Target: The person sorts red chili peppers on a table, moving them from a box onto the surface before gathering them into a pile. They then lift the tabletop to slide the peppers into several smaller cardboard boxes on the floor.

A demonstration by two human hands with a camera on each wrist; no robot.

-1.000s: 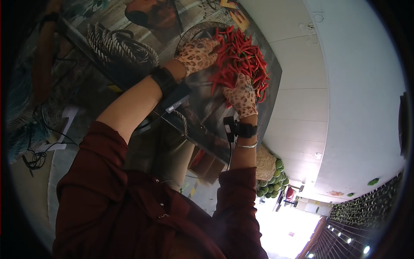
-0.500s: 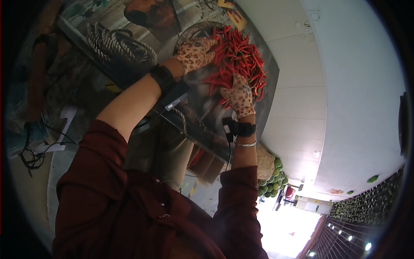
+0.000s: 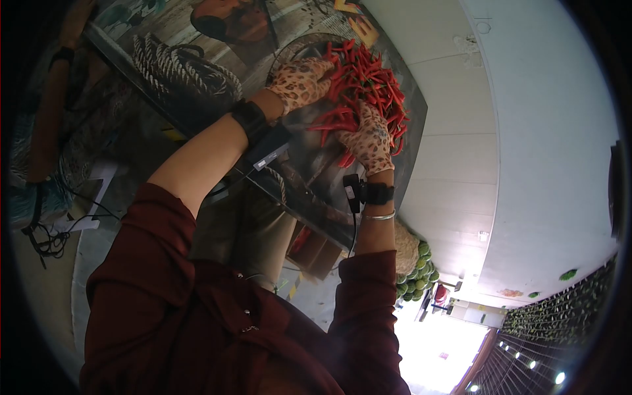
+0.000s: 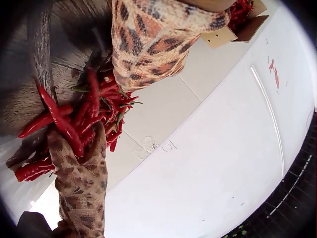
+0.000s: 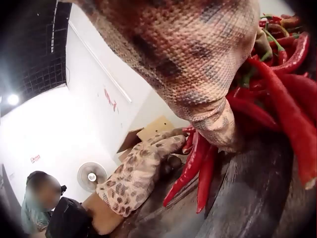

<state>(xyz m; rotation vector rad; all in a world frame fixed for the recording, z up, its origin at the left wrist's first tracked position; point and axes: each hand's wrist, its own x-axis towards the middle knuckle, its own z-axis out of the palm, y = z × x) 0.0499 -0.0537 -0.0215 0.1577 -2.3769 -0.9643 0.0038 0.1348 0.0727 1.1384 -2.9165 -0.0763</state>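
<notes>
Slim red chilies (image 3: 368, 76) with green stems lie heaped on a dark wooden surface. Both hands wear leopard-print gloves. My left hand (image 3: 299, 82) is at the heap's left side, its thumb and fingers curled in around chilies at the edge; the right wrist view shows red between its fingertips. My right hand (image 3: 370, 141) is at the near side and grips a few chilies (image 4: 67, 124) between thumb and fingers. Two long chilies (image 5: 193, 171) jut out beneath it in the right wrist view. The right hand's other fingertips are hidden among the chilies.
A coil of rope (image 3: 181, 69) lies left of the left hand. Beyond the heap stands a cardboard box (image 4: 220, 37) with red chilies inside. The white wall (image 3: 454, 131) rises to the right. Another person (image 5: 37, 198) is in the background near a fan (image 5: 91, 177).
My right hand has shifted slightly forward into the heap, and the chilies beside its thumb have moved a little. My left hand has stayed nearly in place.
</notes>
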